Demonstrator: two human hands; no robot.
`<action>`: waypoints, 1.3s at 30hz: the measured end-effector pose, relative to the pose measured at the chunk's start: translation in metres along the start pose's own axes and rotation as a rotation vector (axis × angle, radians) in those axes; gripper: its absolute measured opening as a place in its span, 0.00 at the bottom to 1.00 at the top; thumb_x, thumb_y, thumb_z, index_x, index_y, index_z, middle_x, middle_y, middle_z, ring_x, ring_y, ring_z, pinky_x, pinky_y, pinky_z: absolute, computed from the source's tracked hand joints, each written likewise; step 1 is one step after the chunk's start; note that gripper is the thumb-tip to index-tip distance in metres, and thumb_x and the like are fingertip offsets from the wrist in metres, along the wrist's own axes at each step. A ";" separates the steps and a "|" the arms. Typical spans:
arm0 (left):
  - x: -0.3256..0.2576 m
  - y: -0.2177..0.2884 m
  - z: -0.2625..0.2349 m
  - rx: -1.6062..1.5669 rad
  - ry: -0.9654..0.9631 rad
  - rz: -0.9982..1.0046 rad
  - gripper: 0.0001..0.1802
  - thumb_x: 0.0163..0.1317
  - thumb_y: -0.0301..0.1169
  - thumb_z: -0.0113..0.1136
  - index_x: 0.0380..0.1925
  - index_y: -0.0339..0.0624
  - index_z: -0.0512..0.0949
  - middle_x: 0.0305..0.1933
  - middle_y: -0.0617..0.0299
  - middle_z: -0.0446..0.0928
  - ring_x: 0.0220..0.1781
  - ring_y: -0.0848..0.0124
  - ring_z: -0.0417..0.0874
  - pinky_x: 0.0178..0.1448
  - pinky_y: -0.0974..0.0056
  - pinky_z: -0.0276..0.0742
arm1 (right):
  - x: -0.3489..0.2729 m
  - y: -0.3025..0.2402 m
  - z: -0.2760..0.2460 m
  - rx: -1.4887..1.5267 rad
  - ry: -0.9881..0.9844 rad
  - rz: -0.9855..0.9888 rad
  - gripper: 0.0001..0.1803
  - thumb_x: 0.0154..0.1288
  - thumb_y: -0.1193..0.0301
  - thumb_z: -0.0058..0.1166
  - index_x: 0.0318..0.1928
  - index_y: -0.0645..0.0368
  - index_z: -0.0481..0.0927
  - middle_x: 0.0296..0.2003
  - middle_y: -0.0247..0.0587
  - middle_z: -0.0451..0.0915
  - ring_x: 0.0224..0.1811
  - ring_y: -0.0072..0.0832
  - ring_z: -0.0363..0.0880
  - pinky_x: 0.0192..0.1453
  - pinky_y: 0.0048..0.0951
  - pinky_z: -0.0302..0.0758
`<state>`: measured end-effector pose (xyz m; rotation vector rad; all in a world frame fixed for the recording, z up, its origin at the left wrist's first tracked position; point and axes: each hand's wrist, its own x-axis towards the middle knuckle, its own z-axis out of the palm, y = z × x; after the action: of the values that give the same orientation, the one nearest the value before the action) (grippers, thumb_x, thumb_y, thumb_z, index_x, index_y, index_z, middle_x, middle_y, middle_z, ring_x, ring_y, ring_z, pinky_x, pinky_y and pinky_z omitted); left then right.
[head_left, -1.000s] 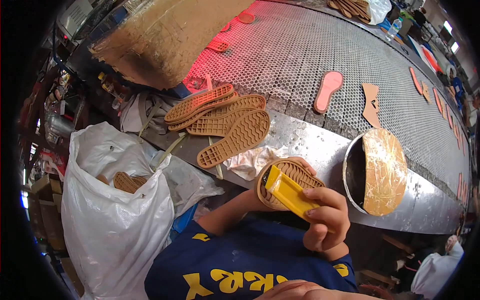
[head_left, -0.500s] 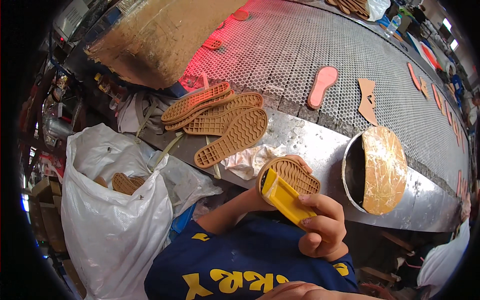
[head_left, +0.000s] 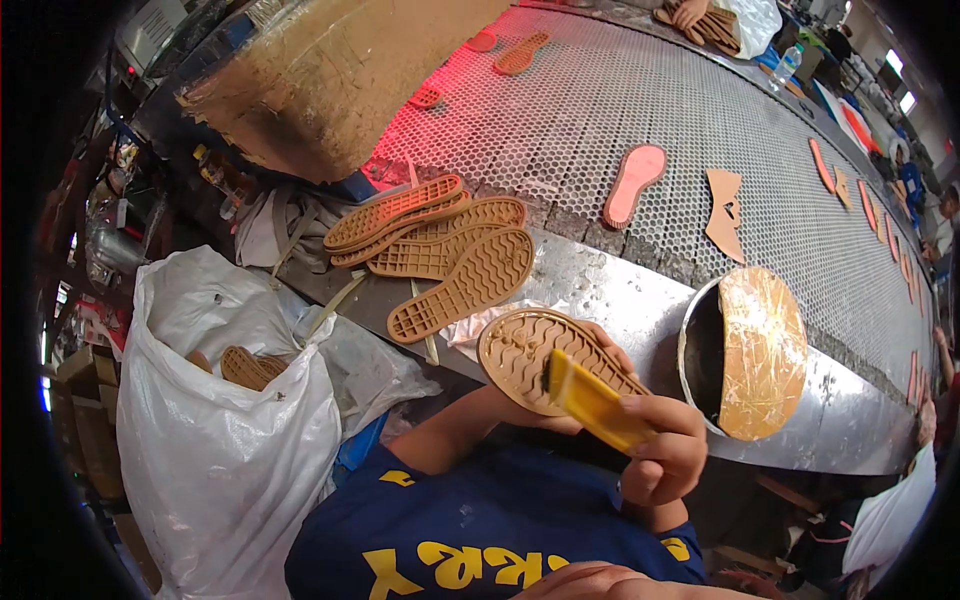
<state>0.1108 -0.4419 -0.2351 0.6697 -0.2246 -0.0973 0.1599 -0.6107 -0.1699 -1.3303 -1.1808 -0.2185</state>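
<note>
My left hand [head_left: 608,342] grips a brown shoe sole [head_left: 512,345] from below, with its fingers round the far edge. The sole's wavy tread side faces up and looks shiny. In my right hand [head_left: 668,440] is a yellow flat brush [head_left: 603,408], pinched by its handle. Its dark bristles touch or nearly touch the middle of the sole; the handle partly hides the contact. Beyond my hands, several brown soles lie piled on the metal ledge, the nearest sole [head_left: 470,285] tread up. A crumpled whitish cloth [head_left: 470,332] lies just behind the held sole.
A round pot [head_left: 702,340] with a taped cardboard cover [head_left: 765,355] stands right on the ledge. The mesh conveyor [head_left: 570,120] carries a pink-faced sole [head_left: 635,185] and a tan cutout [head_left: 722,215]. A white sack [head_left: 235,430] of soles stands left. Another person's hand [head_left: 690,12] touches soles at the far edge.
The brush has moved from the sole's rim toward its middle, and the sole is turned flatter toward view. Pieces on the conveyor have shifted nearer. Another sole shows on its far part.
</note>
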 end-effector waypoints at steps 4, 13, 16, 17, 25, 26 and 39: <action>-0.005 0.005 -0.004 0.435 0.070 0.025 0.38 0.58 0.50 0.62 0.61 0.39 0.62 0.51 0.53 0.73 0.55 0.63 0.75 0.61 0.58 0.71 | -0.010 0.006 -0.002 -0.158 0.235 0.033 0.14 0.59 0.71 0.62 0.39 0.58 0.69 0.42 0.54 0.78 0.41 0.36 0.79 0.45 0.32 0.77; 0.002 0.015 0.009 -0.061 0.099 -0.031 0.47 0.63 0.69 0.26 0.65 0.38 0.57 0.51 0.43 0.73 0.26 0.75 0.78 0.23 0.73 0.79 | 0.014 0.031 -0.001 -0.219 0.276 0.033 0.10 0.56 0.86 0.57 0.40 0.65 0.76 0.37 0.55 0.82 0.36 0.38 0.82 0.40 0.31 0.80; 0.002 0.018 0.018 -0.113 0.065 -0.076 0.47 0.62 0.70 0.25 0.64 0.40 0.59 0.51 0.46 0.73 0.25 0.74 0.78 0.23 0.73 0.78 | 0.020 0.036 0.000 -0.465 0.191 0.033 0.13 0.50 0.86 0.59 0.39 0.64 0.79 0.38 0.49 0.81 0.37 0.41 0.82 0.40 0.34 0.79; 0.001 0.016 0.016 -0.160 0.091 -0.095 0.47 0.62 0.70 0.26 0.65 0.41 0.58 0.50 0.46 0.73 0.24 0.72 0.77 0.22 0.72 0.76 | 0.021 0.035 0.002 -0.514 0.144 0.053 0.14 0.50 0.86 0.60 0.39 0.64 0.80 0.38 0.48 0.81 0.39 0.42 0.81 0.41 0.35 0.78; 0.004 0.014 0.001 -0.385 0.155 -0.095 0.43 0.65 0.67 0.26 0.66 0.45 0.58 0.52 0.42 0.73 0.27 0.68 0.79 0.27 0.67 0.79 | 0.003 0.004 -0.002 0.112 -0.380 0.190 0.13 0.50 0.83 0.60 0.39 0.61 0.82 0.35 0.44 0.81 0.36 0.37 0.81 0.40 0.32 0.78; 0.006 0.009 0.000 -0.380 0.160 -0.137 0.41 0.66 0.66 0.27 0.66 0.46 0.59 0.52 0.42 0.73 0.28 0.68 0.80 0.28 0.67 0.80 | 0.006 0.018 -0.008 0.225 -0.353 0.193 0.13 0.52 0.84 0.56 0.40 0.61 0.82 0.38 0.44 0.82 0.37 0.37 0.81 0.42 0.30 0.77; 0.007 0.009 -0.012 -0.470 0.207 -0.100 0.39 0.68 0.63 0.30 0.66 0.45 0.60 0.52 0.40 0.73 0.33 0.65 0.82 0.30 0.67 0.81 | 0.011 -0.008 0.018 0.030 -0.580 0.074 0.14 0.49 0.82 0.58 0.38 0.55 0.82 0.38 0.38 0.78 0.39 0.34 0.79 0.60 0.49 0.71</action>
<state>0.1207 -0.4289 -0.2373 0.2192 0.0338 -0.1690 0.1493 -0.5927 -0.1596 -1.4545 -1.6019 0.2580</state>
